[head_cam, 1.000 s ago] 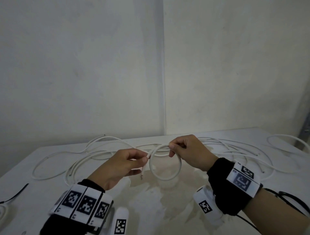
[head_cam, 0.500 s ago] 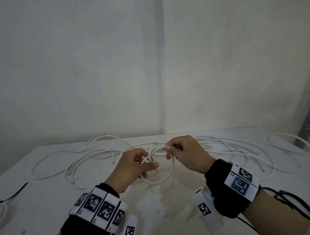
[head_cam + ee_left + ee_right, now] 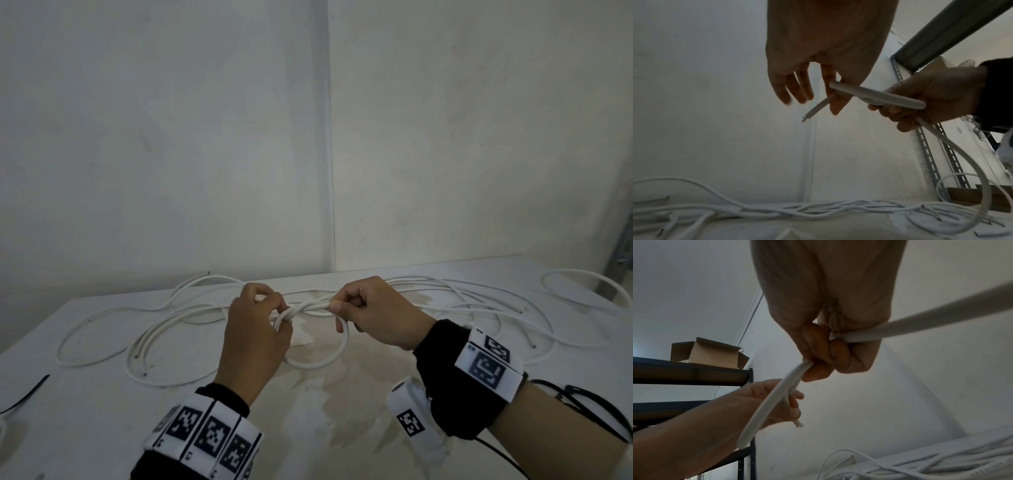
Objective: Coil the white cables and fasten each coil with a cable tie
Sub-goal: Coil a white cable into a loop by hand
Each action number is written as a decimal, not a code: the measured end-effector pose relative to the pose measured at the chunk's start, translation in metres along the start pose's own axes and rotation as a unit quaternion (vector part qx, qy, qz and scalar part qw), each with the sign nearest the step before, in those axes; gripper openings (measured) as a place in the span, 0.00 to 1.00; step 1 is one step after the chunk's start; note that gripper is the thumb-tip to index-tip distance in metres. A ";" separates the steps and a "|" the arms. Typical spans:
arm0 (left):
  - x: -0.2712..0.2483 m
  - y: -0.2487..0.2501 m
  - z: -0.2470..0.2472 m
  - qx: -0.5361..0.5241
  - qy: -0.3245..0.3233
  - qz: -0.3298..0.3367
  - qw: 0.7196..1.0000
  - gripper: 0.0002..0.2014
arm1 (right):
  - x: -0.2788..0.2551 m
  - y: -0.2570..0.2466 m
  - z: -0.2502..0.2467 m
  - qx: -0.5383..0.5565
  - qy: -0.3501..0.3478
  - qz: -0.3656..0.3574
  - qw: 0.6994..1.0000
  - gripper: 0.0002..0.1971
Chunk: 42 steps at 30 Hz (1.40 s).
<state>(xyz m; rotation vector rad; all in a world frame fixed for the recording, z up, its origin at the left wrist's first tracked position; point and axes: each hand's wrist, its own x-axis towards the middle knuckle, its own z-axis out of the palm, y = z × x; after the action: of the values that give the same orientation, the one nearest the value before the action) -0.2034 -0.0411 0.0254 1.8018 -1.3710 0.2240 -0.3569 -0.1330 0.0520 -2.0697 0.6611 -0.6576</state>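
Above the table (image 3: 102,404), the right hand (image 3: 373,313) is gripping a small white cable (image 3: 318,365) loop. The left hand (image 3: 255,337) is pinching its free end just beside, apparently threading it through. Next: another turn, then a tie.

Black wrist sleeves (image 3: 448,387) w/ white marker-tag bands (image 3: 205,442), both arms.

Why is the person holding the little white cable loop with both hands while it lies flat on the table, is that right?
Not quite. Both the left hand and right hand do hold the white cable loop, but it is lifted above the table, not lying flat. The left wrist view shows it hanging in the air.
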 end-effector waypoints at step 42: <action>-0.006 0.014 -0.008 -0.454 -0.219 -0.230 0.833 0.14 | 0.010 0.019 -0.001 0.029 0.103 -0.028 0.994 0.06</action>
<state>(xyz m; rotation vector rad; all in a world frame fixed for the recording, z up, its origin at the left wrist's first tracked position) -0.2150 -0.0318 0.0335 1.2948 -0.9887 -1.0010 -0.3543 -0.1494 0.0383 -1.9892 0.6925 -0.9201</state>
